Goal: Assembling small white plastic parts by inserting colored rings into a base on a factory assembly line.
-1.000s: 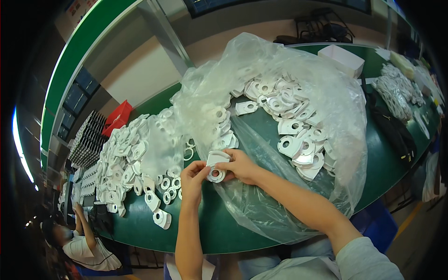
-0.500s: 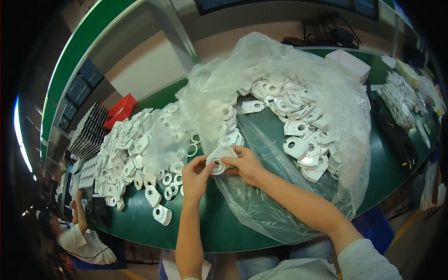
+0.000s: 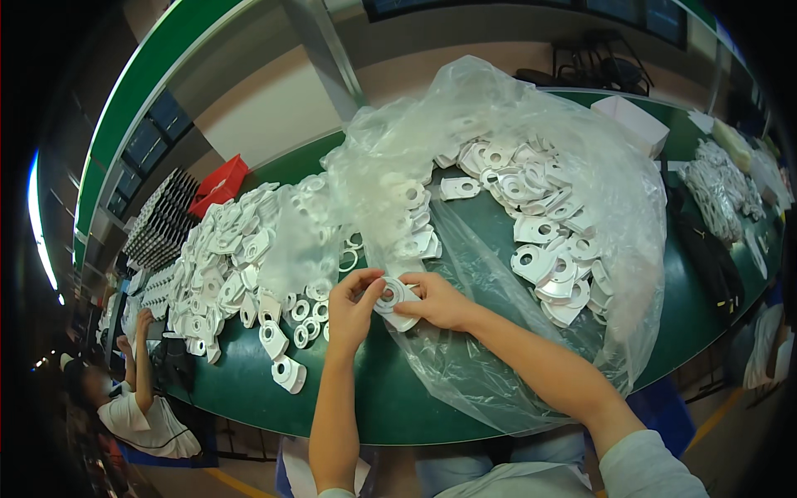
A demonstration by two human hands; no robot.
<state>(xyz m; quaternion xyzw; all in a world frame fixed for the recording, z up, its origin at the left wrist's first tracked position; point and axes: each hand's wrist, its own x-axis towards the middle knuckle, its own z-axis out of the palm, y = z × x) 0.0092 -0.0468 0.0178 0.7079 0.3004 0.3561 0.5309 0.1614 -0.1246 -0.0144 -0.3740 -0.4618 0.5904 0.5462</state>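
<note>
White plate: held by both hands over the green tabletop (image 3: 374,407), in from its near edge; tilted, with its round hole showing — whether the ring around the hole (image 3: 404,295) is a separate piece, I cannot tell.
Left hand (image 3: 355,305): pinching the plate's ringed end, thumb beside the hole, fingers curled.
Right hand (image 3: 440,302): pinching the plate's other side, thumb on top, some fingers hidden beneath.
Clear plastic bag (image 3: 633,241): spread right of the hands, reaching the near edge — many similar white parts (image 3: 525,187) lie in it.
Left heap (image 3: 228,241): more white parts toward the tabletop's left end.
Loose rings (image 3: 301,336): just beside that heap.
Red bin (image 3: 221,184): by the far edge, left.
White box (image 3: 631,124): by the far edge, right.
</note>
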